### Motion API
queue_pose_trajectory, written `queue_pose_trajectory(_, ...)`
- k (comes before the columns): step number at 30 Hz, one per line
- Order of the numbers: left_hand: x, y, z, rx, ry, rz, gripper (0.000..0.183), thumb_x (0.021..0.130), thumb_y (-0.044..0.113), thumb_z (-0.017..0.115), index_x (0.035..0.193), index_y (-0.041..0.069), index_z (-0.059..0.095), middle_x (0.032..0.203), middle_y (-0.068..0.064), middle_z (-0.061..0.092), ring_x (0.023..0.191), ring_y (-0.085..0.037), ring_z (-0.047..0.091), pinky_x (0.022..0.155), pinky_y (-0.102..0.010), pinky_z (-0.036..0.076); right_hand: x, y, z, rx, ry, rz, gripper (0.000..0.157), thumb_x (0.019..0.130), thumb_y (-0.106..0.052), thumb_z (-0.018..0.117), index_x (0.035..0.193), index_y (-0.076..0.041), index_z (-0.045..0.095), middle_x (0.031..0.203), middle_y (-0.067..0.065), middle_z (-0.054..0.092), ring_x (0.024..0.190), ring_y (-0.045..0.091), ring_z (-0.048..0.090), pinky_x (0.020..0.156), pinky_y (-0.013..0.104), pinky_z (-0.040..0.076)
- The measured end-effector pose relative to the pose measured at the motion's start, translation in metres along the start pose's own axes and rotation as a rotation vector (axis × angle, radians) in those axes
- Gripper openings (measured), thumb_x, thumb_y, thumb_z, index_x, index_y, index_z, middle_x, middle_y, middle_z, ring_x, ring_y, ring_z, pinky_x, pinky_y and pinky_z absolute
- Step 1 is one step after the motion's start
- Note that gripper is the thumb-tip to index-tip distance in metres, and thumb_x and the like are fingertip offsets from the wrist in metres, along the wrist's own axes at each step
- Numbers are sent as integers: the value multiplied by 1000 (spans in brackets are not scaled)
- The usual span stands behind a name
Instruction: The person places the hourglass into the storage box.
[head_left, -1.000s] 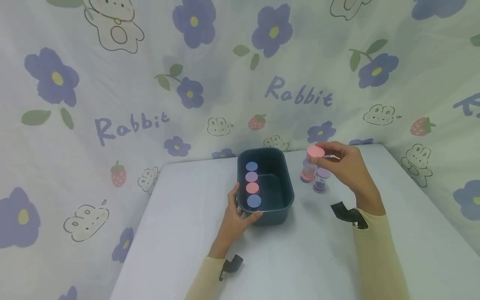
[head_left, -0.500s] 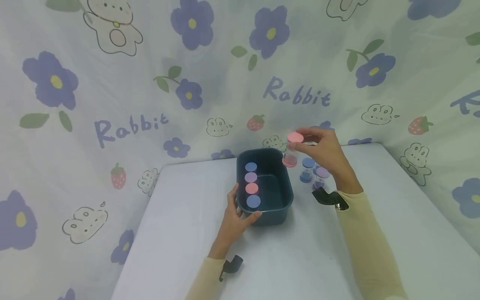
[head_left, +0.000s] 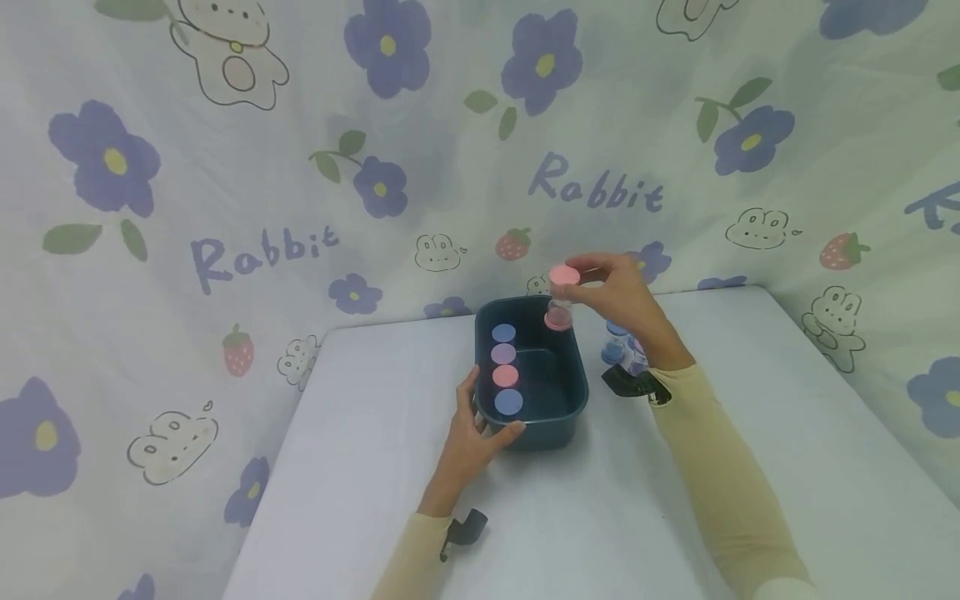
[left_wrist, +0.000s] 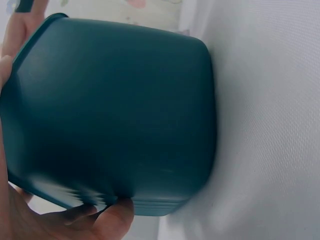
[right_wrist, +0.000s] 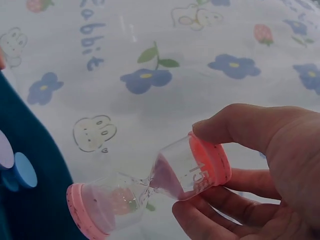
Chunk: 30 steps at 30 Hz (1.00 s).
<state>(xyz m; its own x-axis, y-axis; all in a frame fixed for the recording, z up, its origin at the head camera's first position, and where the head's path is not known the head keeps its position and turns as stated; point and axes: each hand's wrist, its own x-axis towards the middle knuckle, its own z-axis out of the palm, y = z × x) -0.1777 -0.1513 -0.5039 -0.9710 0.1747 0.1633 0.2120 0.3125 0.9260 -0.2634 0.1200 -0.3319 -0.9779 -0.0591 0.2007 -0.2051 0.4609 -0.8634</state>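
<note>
My right hand [head_left: 618, 293] pinches a pink-capped hourglass sand timer [head_left: 559, 310] by its top cap, above the right rear rim of a dark teal plastic bin [head_left: 542, 437]. In the right wrist view, the glass of this sand timer [right_wrist: 172, 176] shows pinkish sand in both bulbs. My left hand [head_left: 467, 450] holds the bin's near left corner, thumb on the front rim and fingers along the left side. Inside, a row along the left wall shows a blue cap [head_left: 503, 333], a purple cap [head_left: 503, 354], a pink cap [head_left: 505, 376] and another blue cap [head_left: 508, 402].
Right of the bin stand a blue sand timer [head_left: 614, 343] and a purple one [head_left: 637, 360], partly hidden by the right wrist and its black strap [head_left: 633, 385]. A patterned curtain [head_left: 420, 167] hangs directly behind the white table [head_left: 360, 433].
My right hand has lifted the pink sand timer from beside the other timers and carried it left, over the bin's right rim. The left hand and bin have stayed in place.
</note>
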Motion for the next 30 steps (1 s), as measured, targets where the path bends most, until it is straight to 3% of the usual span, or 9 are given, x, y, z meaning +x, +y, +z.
queue_pose_trajectory(10, 1, 1, -1, -8, -1, -2, 106, 84, 43, 84, 162, 38, 12, 174, 0, 19, 161, -38, 22, 118, -63, 36, 15, 11, 17, 1, -61, -42, 52, 88, -29, 82, 133, -8, 68, 135, 14, 68, 126, 35, 63, 108, 59, 54)
queue_pose_trajectory(30, -2, 5, -2, 10, 0, -15, 108, 83, 47, 84, 162, 38, 11, 175, 2, 18, 161, -35, 23, 119, -60, 37, 35, 28, 48, -55, -200, 99, 53, 85, -29, 85, 131, -9, 69, 133, 14, 69, 119, 35, 67, 112, 58, 52)
